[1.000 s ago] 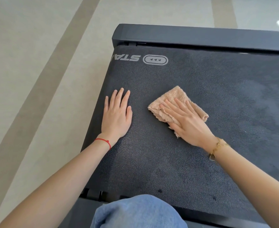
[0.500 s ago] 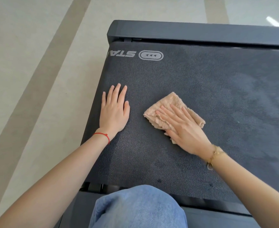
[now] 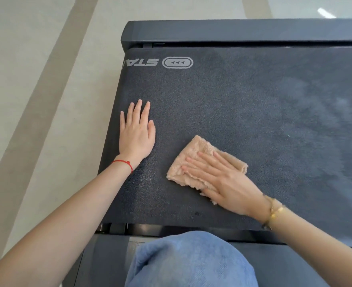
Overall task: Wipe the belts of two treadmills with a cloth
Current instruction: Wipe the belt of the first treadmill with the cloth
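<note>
One treadmill is in view; its dark textured belt [image 3: 243,104] fills the middle and right of the head view. A folded beige cloth [image 3: 197,150] lies on the belt near its close edge. My right hand [image 3: 220,179] lies flat on the cloth with straight fingers, pressing it onto the belt. My left hand [image 3: 136,131] rests flat on the belt near its left edge, fingers straight, a hand's width left of the cloth. A white logo [image 3: 177,62] is printed on the belt at the far left.
A dark frame rail [image 3: 233,31] runs along the belt's far edge, and another rail [image 3: 100,259] along the near edge. My knee in blue jeans [image 3: 191,262] rests on the near rail. Pale striped floor [image 3: 36,100] lies to the left.
My right hand has slid the cloth towards me along the belt. My left hand has stayed flat at about the same spot on the belt.
</note>
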`<act>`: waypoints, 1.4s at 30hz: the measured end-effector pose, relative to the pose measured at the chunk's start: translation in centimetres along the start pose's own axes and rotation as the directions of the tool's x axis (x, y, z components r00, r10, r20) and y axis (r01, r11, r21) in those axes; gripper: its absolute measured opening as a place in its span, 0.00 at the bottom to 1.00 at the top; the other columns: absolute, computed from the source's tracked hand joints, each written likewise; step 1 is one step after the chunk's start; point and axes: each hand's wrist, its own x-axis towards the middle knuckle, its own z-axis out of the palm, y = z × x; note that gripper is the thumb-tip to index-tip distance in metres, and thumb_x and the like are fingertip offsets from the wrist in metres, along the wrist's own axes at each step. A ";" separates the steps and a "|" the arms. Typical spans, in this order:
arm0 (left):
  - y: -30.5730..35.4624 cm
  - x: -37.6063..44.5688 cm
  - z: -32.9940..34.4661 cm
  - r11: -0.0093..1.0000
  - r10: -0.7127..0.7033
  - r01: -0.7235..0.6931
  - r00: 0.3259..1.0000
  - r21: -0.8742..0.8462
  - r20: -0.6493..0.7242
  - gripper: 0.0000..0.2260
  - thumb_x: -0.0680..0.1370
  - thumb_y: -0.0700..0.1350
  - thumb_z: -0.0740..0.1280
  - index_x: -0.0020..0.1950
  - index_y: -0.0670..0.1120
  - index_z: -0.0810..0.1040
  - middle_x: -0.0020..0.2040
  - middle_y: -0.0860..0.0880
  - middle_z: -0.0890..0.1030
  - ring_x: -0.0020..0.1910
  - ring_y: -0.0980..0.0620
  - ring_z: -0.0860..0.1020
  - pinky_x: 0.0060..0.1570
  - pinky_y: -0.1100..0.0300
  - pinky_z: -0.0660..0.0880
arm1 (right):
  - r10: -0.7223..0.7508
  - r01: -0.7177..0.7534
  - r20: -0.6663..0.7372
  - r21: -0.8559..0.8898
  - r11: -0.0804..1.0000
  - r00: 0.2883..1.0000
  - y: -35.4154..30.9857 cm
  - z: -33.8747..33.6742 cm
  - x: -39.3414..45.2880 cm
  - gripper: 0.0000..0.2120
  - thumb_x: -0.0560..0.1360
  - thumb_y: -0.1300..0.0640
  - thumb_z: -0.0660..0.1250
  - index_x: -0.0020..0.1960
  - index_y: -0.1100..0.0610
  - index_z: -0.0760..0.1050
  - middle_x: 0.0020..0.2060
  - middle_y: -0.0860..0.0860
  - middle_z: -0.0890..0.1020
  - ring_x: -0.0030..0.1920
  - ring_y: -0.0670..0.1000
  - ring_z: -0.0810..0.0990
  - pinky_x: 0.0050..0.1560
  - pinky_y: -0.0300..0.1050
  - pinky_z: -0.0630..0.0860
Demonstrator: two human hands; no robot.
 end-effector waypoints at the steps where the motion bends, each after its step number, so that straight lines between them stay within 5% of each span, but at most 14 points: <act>1: 0.0 0.0 0.0 1.000 0.002 -0.002 1.000 0.003 0.001 0.24 0.84 0.49 0.51 0.81 0.47 0.55 0.81 0.46 0.55 0.80 0.45 0.52 0.77 0.43 0.48 | 0.017 -0.018 -0.015 -0.018 1.000 1.000 1.1 -0.6 0.5 0.28 0.82 0.44 0.55 0.80 0.45 0.52 0.79 0.43 0.53 0.80 0.51 0.46 0.79 0.56 0.46; 6: -0.1 0.1 -0.1 1.000 0.002 -0.002 1.000 0.011 0.011 0.24 0.84 0.49 0.51 0.81 0.47 0.55 0.81 0.46 0.55 0.80 0.45 0.51 0.77 0.43 0.49 | 0.277 -0.278 -0.091 -0.002 0.960 0.957 3.4 -2.0 2.7 0.27 0.83 0.44 0.52 0.80 0.46 0.52 0.79 0.43 0.51 0.80 0.51 0.44 0.78 0.56 0.45; 16: -0.4 0.0 0.1 0.999 0.016 -0.016 1.000 -0.031 -0.002 0.23 0.84 0.48 0.52 0.80 0.47 0.57 0.80 0.45 0.57 0.79 0.44 0.53 0.77 0.43 0.49 | 0.027 -0.027 -0.006 0.091 0.996 1.000 -4.1 0.8 -2.7 0.29 0.81 0.52 0.59 0.80 0.47 0.54 0.79 0.43 0.54 0.80 0.49 0.45 0.79 0.53 0.44; 24: -0.1 0.1 -0.1 1.000 0.017 -0.017 1.000 -0.021 -0.012 0.23 0.84 0.49 0.52 0.80 0.48 0.59 0.80 0.45 0.59 0.79 0.44 0.55 0.77 0.42 0.50 | 0.190 -0.190 0.017 0.047 0.981 0.982 1.3 -2.0 0.0 0.36 0.77 0.30 0.52 0.80 0.43 0.50 0.79 0.41 0.50 0.79 0.46 0.40 0.78 0.56 0.41; 30: 0.1 0.1 -0.1 1.000 0.004 -0.004 1.000 -0.018 -0.024 0.23 0.83 0.48 0.53 0.79 0.48 0.59 0.79 0.45 0.59 0.79 0.45 0.55 0.77 0.43 0.51 | 0.208 -0.204 0.009 0.236 0.950 0.978 3.7 -2.7 1.7 0.24 0.84 0.42 0.41 0.79 0.40 0.49 0.79 0.38 0.48 0.78 0.43 0.38 0.78 0.50 0.36; 36: 0.4 0.2 -0.2 1.000 -0.028 0.028 1.000 0.000 0.012 0.24 0.84 0.47 0.52 0.80 0.47 0.56 0.81 0.45 0.56 0.80 0.45 0.52 0.77 0.41 0.49 | 0.130 -0.129 -0.001 0.070 0.989 0.992 6.0 -3.2 2.5 0.29 0.82 0.40 0.52 0.80 0.42 0.47 0.79 0.40 0.49 0.79 0.47 0.42 0.78 0.48 0.37; 42: 5.2 -0.1 0.3 0.998 -0.037 0.038 0.999 -0.042 0.021 0.24 0.84 0.50 0.51 0.81 0.51 0.54 0.81 0.48 0.53 0.80 0.45 0.48 0.76 0.38 0.45 | 0.124 -0.129 -0.093 -0.052 0.990 0.988 6.4 -2.2 2.4 0.29 0.81 0.36 0.50 0.79 0.40 0.50 0.79 0.40 0.52 0.80 0.48 0.45 0.78 0.53 0.40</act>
